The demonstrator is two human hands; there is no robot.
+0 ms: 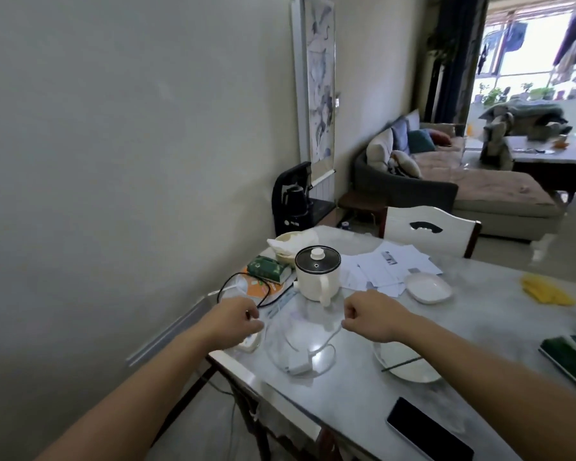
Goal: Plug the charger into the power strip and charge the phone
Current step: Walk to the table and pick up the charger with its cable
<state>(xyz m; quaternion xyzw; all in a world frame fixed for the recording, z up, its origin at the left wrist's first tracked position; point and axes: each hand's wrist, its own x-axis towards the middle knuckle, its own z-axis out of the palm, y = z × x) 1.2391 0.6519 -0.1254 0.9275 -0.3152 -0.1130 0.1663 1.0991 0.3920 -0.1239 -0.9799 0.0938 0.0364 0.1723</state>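
A white charger brick (299,365) lies on the marble table (346,400), and its thin white cable (326,341) loops around it. My right hand (371,315) is closed on one stretch of that cable, lifted just above the table. My left hand (236,319) is curled with thumb and finger pinched, apparently on the cable's other end. It hovers over a white power strip (249,344) at the table's left edge, and a black cord (228,286) curves away behind it. The black phone (428,430) lies face up near the front edge, away from both hands.
A white electric pot (318,274) stands just behind my hands, with a green tissue box (269,267) to its left. Papers (389,264), a white dish (429,288), a plate with chopsticks (408,365), a yellow cloth (546,289) and a green book (571,359) lie to the right. A chair (429,227) stands behind the table.
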